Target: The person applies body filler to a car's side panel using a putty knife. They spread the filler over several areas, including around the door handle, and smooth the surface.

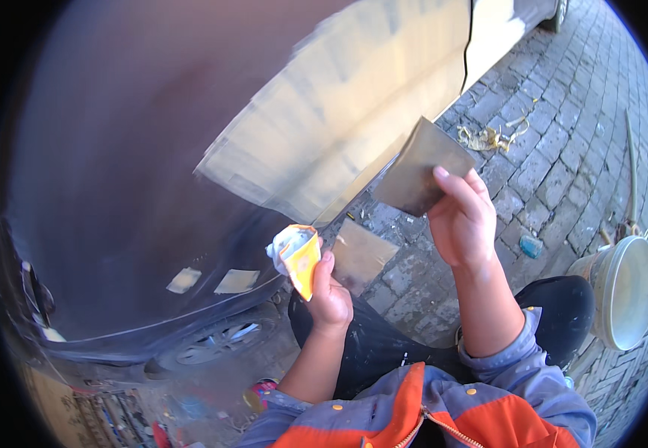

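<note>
My left hand [328, 295] holds a yellow scraper-like piece [301, 269] heaped with pale grey paste, in front of a dark car body [115, 149]. My right hand [462, 216] grips a thin, dull grey-brown rectangular sheet [413, 172], thumb across its face, at the lower edge of a large beige patch [316, 112] on the car. Two small pale patches [236, 281] mark the panel lower left. A square board [357, 257] lies on the paving below my hands.
A white bucket [622, 295] stands at the right on brick paving [563, 149], near a long pale rod [628, 164], a small blue lump [531, 246] and crumpled yellowish scraps [488, 136]. A car wheel [216, 343] is low at the left. My bent legs [563, 313] are beneath me.
</note>
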Demonstrator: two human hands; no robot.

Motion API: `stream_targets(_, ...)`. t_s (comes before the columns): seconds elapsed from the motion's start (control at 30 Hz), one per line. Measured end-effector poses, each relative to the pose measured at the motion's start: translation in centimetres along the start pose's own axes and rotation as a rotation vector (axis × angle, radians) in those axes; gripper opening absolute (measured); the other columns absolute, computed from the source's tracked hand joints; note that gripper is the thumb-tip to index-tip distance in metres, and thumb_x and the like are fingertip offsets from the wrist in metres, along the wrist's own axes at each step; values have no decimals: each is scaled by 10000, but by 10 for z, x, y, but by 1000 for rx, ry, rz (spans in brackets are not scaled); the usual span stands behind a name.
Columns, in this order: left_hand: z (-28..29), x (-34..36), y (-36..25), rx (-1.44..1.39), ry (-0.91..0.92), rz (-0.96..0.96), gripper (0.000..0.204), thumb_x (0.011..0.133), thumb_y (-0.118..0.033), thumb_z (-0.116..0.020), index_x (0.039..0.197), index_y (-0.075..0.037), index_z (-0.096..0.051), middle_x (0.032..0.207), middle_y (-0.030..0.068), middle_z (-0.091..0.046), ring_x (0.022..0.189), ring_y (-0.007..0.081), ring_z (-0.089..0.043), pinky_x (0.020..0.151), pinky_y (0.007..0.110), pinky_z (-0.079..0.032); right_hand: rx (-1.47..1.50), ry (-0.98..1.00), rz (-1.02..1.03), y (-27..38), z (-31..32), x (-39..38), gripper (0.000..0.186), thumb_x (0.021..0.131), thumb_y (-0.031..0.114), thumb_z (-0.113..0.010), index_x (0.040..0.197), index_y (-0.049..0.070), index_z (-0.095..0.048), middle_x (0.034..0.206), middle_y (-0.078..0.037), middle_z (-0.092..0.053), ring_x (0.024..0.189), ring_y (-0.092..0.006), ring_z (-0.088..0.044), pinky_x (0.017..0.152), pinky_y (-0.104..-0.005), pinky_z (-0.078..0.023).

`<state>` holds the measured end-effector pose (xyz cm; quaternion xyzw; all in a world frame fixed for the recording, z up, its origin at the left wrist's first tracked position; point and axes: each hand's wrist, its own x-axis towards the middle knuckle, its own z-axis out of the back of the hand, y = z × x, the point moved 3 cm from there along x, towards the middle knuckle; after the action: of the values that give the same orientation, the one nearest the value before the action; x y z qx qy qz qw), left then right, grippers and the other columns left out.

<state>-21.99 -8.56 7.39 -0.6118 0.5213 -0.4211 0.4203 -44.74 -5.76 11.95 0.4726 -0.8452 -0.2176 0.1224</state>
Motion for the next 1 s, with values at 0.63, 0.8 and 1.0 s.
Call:
stream_targets(0.63, 27, 2, -49, 223, 124, -247, 242, 964, -30, -595, 1188, 36, -661, 1184, 104, -677, 1087, 205, -634, 973, 336, -476, -990, 248, -139, -17, -11, -95, 319, 1008, -2, -564, 1297, 6, -700, 1200, -104, -687, 1074, -162, -623, 981, -306, -473)
stream_targets(0.8, 36, 7, -45, 245, 106, -391, 229, 949, -13, -639, 1166, 42, -683, 1165, 117, -702, 1068, 222, -668, 959, 354, -494, -636, -96, -197, -23, -18, -97, 217, 1001, 22, -591, 1193, -32, -674, 1096, -74, -737, 960, -115, -670, 884, -296, -524)
stream_targets(1.0, 46, 11, -39, 352, 170, -430, 292, 937, 12, -658, 1225, 57, -675, 1192, 138, -723, 1109, 230, -698, 965, 349, -517, -1443, 247, 371, -31, -55, -100, 288, 909, -63, -642, 1178, -11, -730, 1031, -120, -707, 862, -183, -684, 769, -281, -529)
